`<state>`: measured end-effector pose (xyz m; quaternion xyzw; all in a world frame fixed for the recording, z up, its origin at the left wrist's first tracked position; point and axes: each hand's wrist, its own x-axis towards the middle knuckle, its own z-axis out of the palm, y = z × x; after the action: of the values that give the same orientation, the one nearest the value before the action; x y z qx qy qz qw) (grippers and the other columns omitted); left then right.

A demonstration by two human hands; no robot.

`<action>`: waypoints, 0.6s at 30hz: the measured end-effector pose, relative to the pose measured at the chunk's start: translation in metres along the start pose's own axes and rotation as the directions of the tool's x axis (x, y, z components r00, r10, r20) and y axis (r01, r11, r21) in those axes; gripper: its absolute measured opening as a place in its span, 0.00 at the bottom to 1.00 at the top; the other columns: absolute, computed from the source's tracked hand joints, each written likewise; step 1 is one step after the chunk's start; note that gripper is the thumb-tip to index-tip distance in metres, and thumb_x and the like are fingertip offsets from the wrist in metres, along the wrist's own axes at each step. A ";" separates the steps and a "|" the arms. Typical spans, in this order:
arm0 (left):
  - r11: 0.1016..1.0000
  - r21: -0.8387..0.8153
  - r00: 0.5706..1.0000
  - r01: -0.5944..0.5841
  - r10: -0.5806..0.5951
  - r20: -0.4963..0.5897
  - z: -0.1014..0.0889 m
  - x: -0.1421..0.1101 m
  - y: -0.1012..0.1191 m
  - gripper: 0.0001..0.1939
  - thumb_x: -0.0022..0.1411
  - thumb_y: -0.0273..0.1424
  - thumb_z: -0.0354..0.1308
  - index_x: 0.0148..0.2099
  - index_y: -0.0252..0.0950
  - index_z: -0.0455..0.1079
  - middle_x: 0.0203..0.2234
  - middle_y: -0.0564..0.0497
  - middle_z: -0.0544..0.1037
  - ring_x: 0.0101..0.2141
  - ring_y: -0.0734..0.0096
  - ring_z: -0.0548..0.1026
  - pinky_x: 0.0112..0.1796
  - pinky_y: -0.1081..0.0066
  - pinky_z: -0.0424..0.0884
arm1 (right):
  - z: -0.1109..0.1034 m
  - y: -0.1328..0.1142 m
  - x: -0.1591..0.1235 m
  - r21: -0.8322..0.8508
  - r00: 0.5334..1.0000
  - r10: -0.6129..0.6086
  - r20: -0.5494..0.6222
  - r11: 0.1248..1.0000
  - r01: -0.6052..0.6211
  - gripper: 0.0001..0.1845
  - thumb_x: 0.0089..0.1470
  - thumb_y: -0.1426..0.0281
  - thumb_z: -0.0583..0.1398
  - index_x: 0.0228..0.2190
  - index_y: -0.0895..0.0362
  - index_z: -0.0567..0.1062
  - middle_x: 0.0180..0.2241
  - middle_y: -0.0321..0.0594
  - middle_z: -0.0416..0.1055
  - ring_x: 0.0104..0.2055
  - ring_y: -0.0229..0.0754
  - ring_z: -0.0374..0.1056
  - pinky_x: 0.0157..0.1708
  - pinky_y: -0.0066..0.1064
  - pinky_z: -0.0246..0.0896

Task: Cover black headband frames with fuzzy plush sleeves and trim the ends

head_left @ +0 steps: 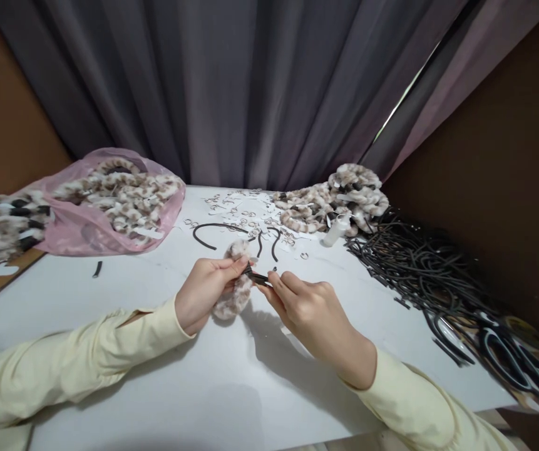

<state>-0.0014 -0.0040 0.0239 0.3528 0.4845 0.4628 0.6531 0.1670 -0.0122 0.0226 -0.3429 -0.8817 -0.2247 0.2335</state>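
Note:
My left hand is closed around a fuzzy beige-and-brown fur sleeve, held just above the white table. A thin black band sticks out of the sleeve's end. My right hand pinches that black band between thumb and fingers, right beside the left hand. Both hands meet at the middle of the table.
A pink plastic bag of furry pieces lies at the back left. A pile of furry pieces sits at the back right beside a small white bottle. Many black bands heap along the right edge. Small metal rings and loose black bands are scattered behind my hands.

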 end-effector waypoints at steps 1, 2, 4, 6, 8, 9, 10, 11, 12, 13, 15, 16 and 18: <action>1.000 0.002 1.000 -0.006 0.006 -0.009 0.001 0.001 -0.001 0.19 0.48 0.39 0.64 0.37 0.26 0.75 0.24 0.46 0.75 0.26 0.74 0.70 0.27 0.76 0.63 | 0.001 -0.001 0.000 -0.003 1.000 0.015 0.010 1.000 -0.015 0.14 0.61 0.69 0.49 0.28 0.61 0.70 0.20 0.34 0.61 0.15 0.33 0.49 0.17 0.31 0.33; 1.000 0.009 1.000 -0.014 0.014 -0.015 0.001 0.001 -0.002 0.19 0.48 0.39 0.64 0.36 0.26 0.75 0.23 0.47 0.75 0.25 0.75 0.69 0.26 0.76 0.63 | 0.001 0.000 0.000 0.003 0.999 0.024 0.023 1.000 -0.024 0.15 0.61 0.69 0.49 0.28 0.61 0.70 0.20 0.34 0.61 0.15 0.33 0.49 0.17 0.31 0.33; 0.999 0.030 0.999 -0.039 0.040 -0.013 0.001 0.003 -0.003 0.20 0.47 0.40 0.65 0.35 0.26 0.75 0.22 0.48 0.73 0.22 0.78 0.67 0.24 0.77 0.61 | 0.002 0.001 0.000 0.038 0.998 0.046 0.042 0.998 -0.047 0.16 0.61 0.69 0.49 0.27 0.60 0.70 0.20 0.34 0.61 0.15 0.33 0.50 0.17 0.31 0.34; 0.995 0.055 0.997 -0.083 0.083 0.000 -0.001 0.005 -0.003 0.20 0.46 0.41 0.65 0.34 0.26 0.76 0.19 0.50 0.71 0.20 0.81 0.63 0.21 0.78 0.57 | 0.002 0.003 0.000 0.081 0.995 0.081 0.049 0.993 -0.085 0.16 0.61 0.68 0.49 0.26 0.60 0.70 0.20 0.33 0.60 0.15 0.32 0.50 0.17 0.30 0.36; 0.988 0.076 0.991 -0.132 0.132 0.013 -0.002 0.006 -0.002 0.21 0.45 0.42 0.65 0.33 0.27 0.76 0.16 0.53 0.68 0.17 0.83 0.58 0.18 0.79 0.52 | 0.003 0.004 0.000 0.110 0.994 0.106 0.035 0.988 -0.109 0.15 0.61 0.67 0.50 0.27 0.60 0.70 0.19 0.33 0.60 0.16 0.32 0.51 0.17 0.29 0.37; 0.984 0.085 0.988 -0.154 0.153 0.015 -0.002 0.006 -0.001 0.21 0.45 0.42 0.65 0.33 0.27 0.76 0.14 0.55 0.66 0.16 0.84 0.55 0.17 0.79 0.50 | 0.003 0.004 0.000 0.117 0.994 0.111 0.021 0.987 -0.112 0.15 0.61 0.67 0.50 0.27 0.60 0.70 0.19 0.33 0.60 0.16 0.32 0.51 0.17 0.29 0.37; 0.982 0.089 0.986 -0.169 0.168 0.015 -0.002 0.006 0.000 0.20 0.45 0.42 0.65 0.33 0.27 0.76 0.13 0.56 0.64 0.16 0.85 0.53 0.17 0.79 0.48 | 0.003 0.004 0.000 0.124 0.994 0.113 0.009 0.986 -0.113 0.15 0.61 0.67 0.50 0.28 0.60 0.70 0.20 0.33 0.61 0.16 0.31 0.51 0.17 0.28 0.38; 0.981 0.084 0.985 -0.175 0.174 0.013 -0.002 0.006 0.001 0.20 0.45 0.42 0.65 0.33 0.28 0.76 0.13 0.56 0.64 0.15 0.86 0.52 0.16 0.79 0.47 | 0.004 0.003 -0.001 0.131 0.993 0.120 -0.001 0.984 -0.119 0.15 0.61 0.68 0.50 0.28 0.60 0.70 0.20 0.33 0.61 0.16 0.31 0.52 0.17 0.28 0.38; 0.982 0.070 0.985 -0.173 0.173 0.011 -0.002 0.005 0.002 0.20 0.45 0.41 0.65 0.33 0.28 0.76 0.13 0.56 0.64 0.15 0.86 0.53 0.16 0.80 0.48 | 0.004 0.002 0.000 0.143 0.991 0.133 -0.006 0.981 -0.130 0.15 0.61 0.68 0.49 0.29 0.60 0.70 0.20 0.34 0.62 0.17 0.31 0.52 0.18 0.27 0.39; 0.985 0.046 0.986 -0.168 0.168 0.005 -0.001 0.005 0.002 0.20 0.44 0.41 0.66 0.33 0.28 0.76 0.14 0.55 0.66 0.16 0.86 0.54 0.17 0.80 0.50 | 0.005 0.000 0.000 0.159 0.989 0.150 -0.005 0.976 -0.147 0.15 0.61 0.68 0.49 0.29 0.61 0.70 0.20 0.34 0.62 0.17 0.31 0.53 0.18 0.27 0.40; 0.986 -0.012 0.986 -0.168 0.167 -0.018 0.002 0.006 0.001 0.20 0.44 0.41 0.66 0.34 0.28 0.76 0.17 0.53 0.69 0.17 0.84 0.60 0.19 0.80 0.56 | 0.006 -0.004 0.002 0.190 0.982 0.188 0.009 0.964 -0.186 0.15 0.62 0.67 0.48 0.30 0.61 0.70 0.21 0.35 0.63 0.18 0.31 0.56 0.18 0.26 0.41; 0.983 -0.034 0.984 -0.178 0.177 -0.037 0.003 0.007 0.000 0.20 0.44 0.41 0.66 0.34 0.29 0.76 0.18 0.52 0.71 0.19 0.82 0.63 0.20 0.79 0.58 | 0.007 -0.005 0.003 0.196 0.979 0.202 0.021 0.959 -0.203 0.15 0.62 0.67 0.48 0.31 0.61 0.70 0.21 0.35 0.64 0.19 0.32 0.57 0.19 0.26 0.42; 0.975 -0.053 0.974 -0.213 0.209 -0.082 0.005 0.011 -0.005 0.20 0.44 0.41 0.66 0.34 0.29 0.76 0.21 0.50 0.73 0.21 0.79 0.67 0.23 0.79 0.62 | 0.010 -0.009 0.007 0.163 0.975 0.219 0.043 0.961 -0.223 0.15 0.62 0.67 0.48 0.32 0.61 0.70 0.22 0.36 0.64 0.19 0.33 0.58 0.19 0.27 0.41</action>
<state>0.0056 0.0048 0.0177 0.3641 0.4543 0.5574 0.5919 0.1534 -0.0092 0.0167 -0.4212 -0.8563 -0.1185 0.2744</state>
